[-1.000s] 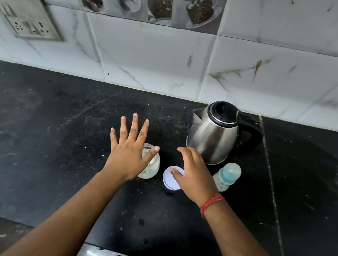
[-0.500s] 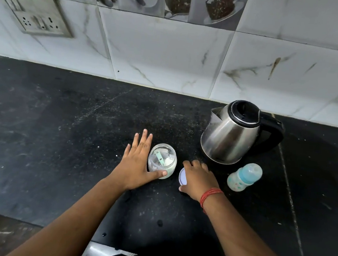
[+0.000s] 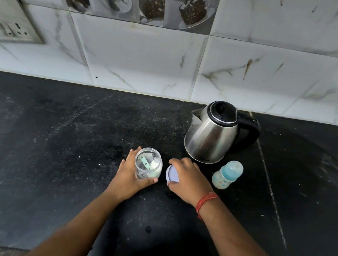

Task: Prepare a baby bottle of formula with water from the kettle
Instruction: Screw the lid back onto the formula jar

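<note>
Left hand (image 3: 129,176): curls around open jar (image 3: 148,165), left of kettle (image 3: 211,132).
Right hand (image 3: 189,178): fingers curled over lid (image 3: 171,173), between jar and bottle (image 3: 227,174).
Bottle: capped, just before kettle.

The right hand (image 3: 189,179) covers most of the lid (image 3: 171,174), only its left part shows. The fingers (image 3: 132,155) of the left hand (image 3: 130,176) go behind the jar (image 3: 148,164). The switch plate (image 3: 10,19) is cut by the left edge. Marks on the bottle (image 3: 227,175) are too small to read.
</note>
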Tool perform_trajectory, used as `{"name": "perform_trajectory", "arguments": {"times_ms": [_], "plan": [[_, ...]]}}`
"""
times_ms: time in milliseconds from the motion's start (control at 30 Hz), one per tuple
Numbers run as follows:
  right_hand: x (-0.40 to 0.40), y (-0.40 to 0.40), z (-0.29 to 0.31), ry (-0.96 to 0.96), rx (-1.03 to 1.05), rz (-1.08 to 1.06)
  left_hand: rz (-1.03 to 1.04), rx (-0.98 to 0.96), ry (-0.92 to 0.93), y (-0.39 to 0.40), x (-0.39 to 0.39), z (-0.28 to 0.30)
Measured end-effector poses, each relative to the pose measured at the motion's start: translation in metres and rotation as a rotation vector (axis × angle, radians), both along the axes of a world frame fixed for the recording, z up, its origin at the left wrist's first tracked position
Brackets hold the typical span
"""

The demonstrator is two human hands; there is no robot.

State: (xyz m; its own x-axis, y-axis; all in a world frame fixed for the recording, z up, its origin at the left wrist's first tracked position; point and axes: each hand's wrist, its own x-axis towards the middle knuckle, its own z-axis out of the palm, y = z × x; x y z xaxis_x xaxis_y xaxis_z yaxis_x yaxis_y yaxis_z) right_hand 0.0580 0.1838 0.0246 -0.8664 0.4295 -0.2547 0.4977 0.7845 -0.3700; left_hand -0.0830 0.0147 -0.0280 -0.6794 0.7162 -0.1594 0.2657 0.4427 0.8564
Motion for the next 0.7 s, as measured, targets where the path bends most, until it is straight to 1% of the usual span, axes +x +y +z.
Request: {"name": "perform_trajectory", "arguments": {"times_ms": [167, 367, 433, 500, 567, 633, 700], "plan": [[0.009, 0.004, 0.01, 0.14, -0.074, -0.052, 0.057, 0.136, -0.021, 0.009, 0.012, 0.009], [0.021, 0.018, 0.031, 0.37, -0.178, -0.161, 0.042, 0.26, -0.022, 0.031, 0.032, 0.029], [0.024, 0.023, 0.041, 0.477, -0.179, -0.187, 0.024, 0.283, -0.024, 0.038, 0.038, 0.037], [0.028, 0.027, 0.05, 0.625, -0.179, -0.222, 0.014, 0.301, -0.017, 0.045, 0.044, 0.044], [0.032, 0.032, 0.058, 0.758, -0.131, -0.262, 0.018, 0.316, -0.018, 0.051, 0.049, 0.051], [0.036, 0.037, 0.068, 0.849, -0.09, -0.292, 0.008, 0.321, -0.006, 0.057, 0.053, 0.056], [0.041, 0.041, 0.076, 0.893, -0.098, -0.275, -0.017, 0.318, 0.007, 0.062, 0.058, 0.062]]}}
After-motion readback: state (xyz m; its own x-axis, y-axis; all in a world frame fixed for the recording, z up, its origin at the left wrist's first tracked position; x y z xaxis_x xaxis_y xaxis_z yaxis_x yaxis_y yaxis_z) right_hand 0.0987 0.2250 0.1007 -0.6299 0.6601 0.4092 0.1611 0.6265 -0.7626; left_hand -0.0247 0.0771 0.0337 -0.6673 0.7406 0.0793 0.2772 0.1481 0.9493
